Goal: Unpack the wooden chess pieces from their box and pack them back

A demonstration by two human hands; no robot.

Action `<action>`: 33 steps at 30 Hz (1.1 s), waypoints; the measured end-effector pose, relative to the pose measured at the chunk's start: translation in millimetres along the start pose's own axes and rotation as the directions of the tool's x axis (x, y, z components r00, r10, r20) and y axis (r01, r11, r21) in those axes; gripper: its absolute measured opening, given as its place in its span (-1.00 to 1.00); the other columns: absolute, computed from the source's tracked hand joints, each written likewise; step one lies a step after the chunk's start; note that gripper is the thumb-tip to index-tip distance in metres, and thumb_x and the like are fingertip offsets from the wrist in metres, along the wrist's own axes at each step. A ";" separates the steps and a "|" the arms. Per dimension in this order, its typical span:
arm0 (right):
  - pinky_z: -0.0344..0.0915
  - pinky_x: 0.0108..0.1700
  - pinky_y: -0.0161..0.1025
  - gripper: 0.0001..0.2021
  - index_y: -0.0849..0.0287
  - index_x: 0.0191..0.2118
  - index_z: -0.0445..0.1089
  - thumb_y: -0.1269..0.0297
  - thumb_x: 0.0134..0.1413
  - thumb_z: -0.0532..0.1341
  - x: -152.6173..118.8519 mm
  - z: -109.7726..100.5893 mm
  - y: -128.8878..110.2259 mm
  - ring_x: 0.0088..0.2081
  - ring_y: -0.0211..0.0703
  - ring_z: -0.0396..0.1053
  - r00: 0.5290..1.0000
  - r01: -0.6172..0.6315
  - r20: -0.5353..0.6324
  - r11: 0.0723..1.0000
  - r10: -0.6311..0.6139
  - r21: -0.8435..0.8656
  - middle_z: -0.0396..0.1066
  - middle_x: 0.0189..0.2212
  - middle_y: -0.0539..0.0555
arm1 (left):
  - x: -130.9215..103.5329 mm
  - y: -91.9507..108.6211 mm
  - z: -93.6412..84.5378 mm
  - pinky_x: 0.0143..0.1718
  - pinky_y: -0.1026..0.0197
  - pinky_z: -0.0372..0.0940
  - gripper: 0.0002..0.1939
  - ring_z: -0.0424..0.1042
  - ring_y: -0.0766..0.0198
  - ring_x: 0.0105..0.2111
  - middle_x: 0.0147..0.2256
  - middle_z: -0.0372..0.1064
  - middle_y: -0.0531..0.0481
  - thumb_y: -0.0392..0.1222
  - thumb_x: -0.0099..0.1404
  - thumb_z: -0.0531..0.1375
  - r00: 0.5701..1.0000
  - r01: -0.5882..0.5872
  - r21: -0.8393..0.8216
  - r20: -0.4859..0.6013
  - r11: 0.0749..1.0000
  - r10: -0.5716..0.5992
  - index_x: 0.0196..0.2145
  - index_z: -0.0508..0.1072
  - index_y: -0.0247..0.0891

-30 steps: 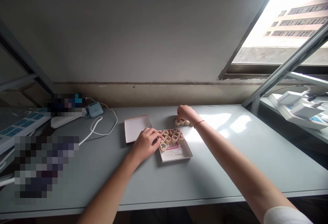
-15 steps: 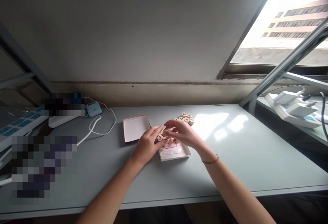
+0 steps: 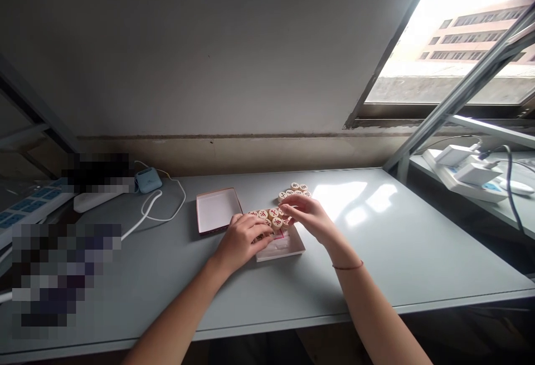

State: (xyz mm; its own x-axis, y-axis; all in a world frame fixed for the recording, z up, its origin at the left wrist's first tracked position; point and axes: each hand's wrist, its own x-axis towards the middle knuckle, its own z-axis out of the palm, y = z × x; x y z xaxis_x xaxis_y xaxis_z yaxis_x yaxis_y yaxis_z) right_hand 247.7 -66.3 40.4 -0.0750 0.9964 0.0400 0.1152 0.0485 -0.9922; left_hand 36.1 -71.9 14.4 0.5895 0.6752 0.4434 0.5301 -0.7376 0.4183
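A white box tray (image 3: 286,251) lies on the desk with a clear plastic bag in its front part. Round Chinese chess pieces with red characters (image 3: 277,222) are grouped at the tray's back. My left hand (image 3: 242,237) comes from the left, fingers and thumb curled round pieces at the tray's left side; some black-marked ones show between them. My right hand (image 3: 311,217) has its thumb and fingertips closed at a red-marked piece on the group's right, partly hidden by the fingers. Behind it, several black-marked pieces (image 3: 295,193) stand on the desk.
The reddish-edged box lid (image 3: 218,212) lies inside up, left of the tray. A light blue device (image 3: 148,180) and white cables (image 3: 152,203) are at the back left, near a power strip (image 3: 31,203). Chargers (image 3: 463,167) sit on a shelf at right.
My hands have drawn apart, the right moving slightly right and the left slightly left and down. More red-marked pieces show between them. The camera view has shifted a little.
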 end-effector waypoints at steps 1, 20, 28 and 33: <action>0.44 -0.40 -0.28 -0.60 0.23 -0.27 0.43 -0.03 -0.09 0.34 -0.9 -0.7 0.4 -0.39 -0.23 0.40 1.000 -0.001 0.006 1.000 0.001 -0.005 0.44 -0.35 0.09 | 0.2 1.3 -0.7 -0.06 0.06 0.19 -0.86 0.41 0.19 -0.12 -0.20 0.51 0.01 -0.11 0.32 0.18 1.000 -0.010 0.020 0.024 1.000 0.009 -0.23 0.53 -0.12; 0.34 -0.24 -0.21 -0.96 0.11 -0.33 0.38 0.35 0.13 0.19 -41.6 28.2 9.2 -0.26 -0.15 0.36 0.949 0.316 0.229 0.678 -0.217 -0.664 0.43 -0.37 0.04 | 0.4 -0.5 -4.6 -0.01 0.01 0.15 -0.66 0.26 0.05 0.00 -0.03 0.37 -0.08 -0.25 0.19 0.16 0.997 0.080 0.130 0.011 0.988 -0.082 -0.05 0.44 -0.13; 0.27 -0.34 -0.26 -0.98 0.12 -0.33 0.35 0.36 0.09 0.22 -36.2 25.8 7.3 -0.30 -0.14 0.36 0.955 0.294 0.260 0.555 -0.142 -0.778 0.43 -0.38 0.05 | 0.1 -4.9 -0.7 -0.01 -0.01 0.18 -0.63 0.27 0.02 0.02 -0.01 0.36 -0.11 -0.29 0.14 0.14 0.989 0.142 0.132 0.007 0.981 -0.145 -0.06 0.42 -0.17; 0.22 -0.36 -0.28 -0.94 0.13 -0.35 0.31 0.40 0.09 0.22 -35.4 31.3 9.1 -0.29 -0.12 0.34 0.962 0.270 0.252 0.516 -0.106 -0.813 0.44 -0.39 0.05 | 0.1 -4.8 -0.2 0.01 -0.03 0.17 -0.64 0.27 0.02 0.04 0.01 0.36 -0.11 -0.31 0.14 0.13 0.988 0.145 0.130 0.030 0.981 -0.151 -0.08 0.42 -0.17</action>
State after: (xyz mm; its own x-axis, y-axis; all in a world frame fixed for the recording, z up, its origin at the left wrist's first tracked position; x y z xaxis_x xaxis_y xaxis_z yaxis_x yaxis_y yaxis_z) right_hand 220.3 -103.2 26.2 -0.3337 0.9358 0.1140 0.8446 0.3505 -0.4048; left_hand 33.5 -68.3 12.6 0.5210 0.7779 0.3515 0.6849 -0.6267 0.3717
